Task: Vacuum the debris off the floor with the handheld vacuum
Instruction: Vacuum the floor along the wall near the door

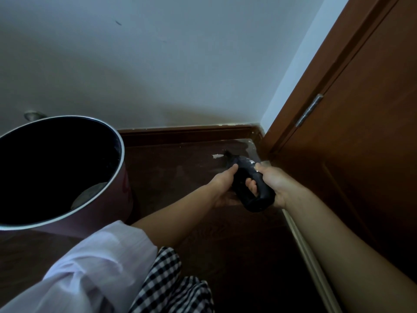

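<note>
While both hands hold the vacuum [244,177], its nozzle reaches a pale scrap [216,156] on the floor [171,168] near the corner.

Beside the big bin [67,172], wall [158,64] and door [361,132], the vacuum looks small, rigid and light, a hard smooth shell best taken by its loop handle. The right hand [274,185] does so, fingers curled through the loop and thumb on top, arm stretched low. The left hand [222,184] steadies the body from the side, thumb along it; whether its fingers wrap underneath is hidden.
</note>
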`<state>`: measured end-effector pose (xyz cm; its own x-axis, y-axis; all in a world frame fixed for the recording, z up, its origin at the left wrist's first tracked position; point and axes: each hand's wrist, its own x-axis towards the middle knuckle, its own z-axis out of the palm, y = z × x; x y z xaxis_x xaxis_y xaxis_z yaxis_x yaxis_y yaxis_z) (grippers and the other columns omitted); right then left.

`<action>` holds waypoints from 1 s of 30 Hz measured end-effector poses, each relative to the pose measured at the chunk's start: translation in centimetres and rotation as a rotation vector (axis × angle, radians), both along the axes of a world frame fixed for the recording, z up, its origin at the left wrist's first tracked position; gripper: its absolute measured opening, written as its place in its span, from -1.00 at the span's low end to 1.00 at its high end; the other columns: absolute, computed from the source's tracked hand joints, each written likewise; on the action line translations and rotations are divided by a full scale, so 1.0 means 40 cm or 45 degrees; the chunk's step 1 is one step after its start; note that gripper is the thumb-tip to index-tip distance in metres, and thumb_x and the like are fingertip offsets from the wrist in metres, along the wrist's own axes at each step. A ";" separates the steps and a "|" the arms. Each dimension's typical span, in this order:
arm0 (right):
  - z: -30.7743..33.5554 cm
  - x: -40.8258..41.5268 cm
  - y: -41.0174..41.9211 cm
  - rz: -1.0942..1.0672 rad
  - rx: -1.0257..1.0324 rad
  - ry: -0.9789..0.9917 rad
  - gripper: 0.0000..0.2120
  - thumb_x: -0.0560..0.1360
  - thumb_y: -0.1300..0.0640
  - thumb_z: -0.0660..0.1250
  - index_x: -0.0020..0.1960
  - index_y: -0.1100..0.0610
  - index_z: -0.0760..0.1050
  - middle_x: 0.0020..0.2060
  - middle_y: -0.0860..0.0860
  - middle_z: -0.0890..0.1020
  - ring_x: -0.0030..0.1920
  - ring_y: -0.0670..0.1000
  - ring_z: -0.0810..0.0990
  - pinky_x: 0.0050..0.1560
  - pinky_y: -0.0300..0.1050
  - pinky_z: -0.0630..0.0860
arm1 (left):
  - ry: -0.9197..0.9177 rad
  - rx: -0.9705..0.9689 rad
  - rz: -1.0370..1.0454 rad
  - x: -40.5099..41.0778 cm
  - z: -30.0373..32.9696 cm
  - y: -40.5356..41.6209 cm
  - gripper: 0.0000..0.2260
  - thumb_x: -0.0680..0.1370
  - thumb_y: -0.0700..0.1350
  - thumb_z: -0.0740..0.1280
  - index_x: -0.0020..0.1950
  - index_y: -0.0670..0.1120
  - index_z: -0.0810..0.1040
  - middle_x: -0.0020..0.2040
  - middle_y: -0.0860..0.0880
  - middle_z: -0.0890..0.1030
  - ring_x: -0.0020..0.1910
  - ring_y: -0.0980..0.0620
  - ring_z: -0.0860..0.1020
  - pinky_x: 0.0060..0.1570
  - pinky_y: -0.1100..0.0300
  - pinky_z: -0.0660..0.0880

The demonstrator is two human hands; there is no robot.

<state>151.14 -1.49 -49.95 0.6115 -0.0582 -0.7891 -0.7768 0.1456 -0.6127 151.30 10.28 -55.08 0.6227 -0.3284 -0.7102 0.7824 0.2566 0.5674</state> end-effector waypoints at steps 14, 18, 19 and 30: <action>-0.003 -0.047 -0.032 0.132 -0.024 0.030 -0.60 0.65 -0.04 0.09 0.02 0.31 0.42 -0.51 0.06 0.50 -0.61 -0.10 0.46 -0.64 -0.31 0.40 | 0.008 0.008 -0.039 -0.038 -0.017 -0.014 -0.57 0.64 0.15 0.12 0.39 -0.07 0.42 0.16 -0.14 0.58 0.13 -0.10 0.56 0.18 -0.09 0.50; -0.007 -0.048 -0.003 0.176 0.008 0.037 -0.60 0.65 -0.05 0.08 0.01 0.30 0.43 -0.53 0.05 0.51 -0.62 -0.10 0.46 -0.64 -0.31 0.40 | 0.010 0.084 0.038 -0.040 -0.034 0.000 -0.56 0.64 0.17 0.12 0.40 -0.05 0.40 0.06 -0.12 0.60 0.03 -0.09 0.58 0.10 -0.08 0.50; -0.007 -0.048 0.004 0.178 0.013 0.031 -0.60 0.65 -0.05 0.08 0.01 0.30 0.43 -0.52 0.05 0.51 -0.62 -0.10 0.46 -0.64 -0.31 0.40 | 0.012 0.095 0.054 -0.040 -0.034 0.004 -0.56 0.63 0.17 0.12 0.40 -0.05 0.40 0.02 -0.11 0.61 0.00 -0.08 0.59 0.07 -0.07 0.50; -0.020 -0.073 -0.002 0.156 -0.002 0.017 -0.61 0.65 -0.04 0.08 -0.03 0.28 0.44 -0.51 0.04 0.51 -0.62 -0.11 0.45 -0.65 -0.32 0.38 | 0.034 0.153 0.127 -0.059 -0.037 -0.011 -0.52 0.61 0.18 0.19 0.41 -0.09 0.37 0.06 -0.14 0.60 -0.05 -0.08 0.61 -0.21 0.06 0.54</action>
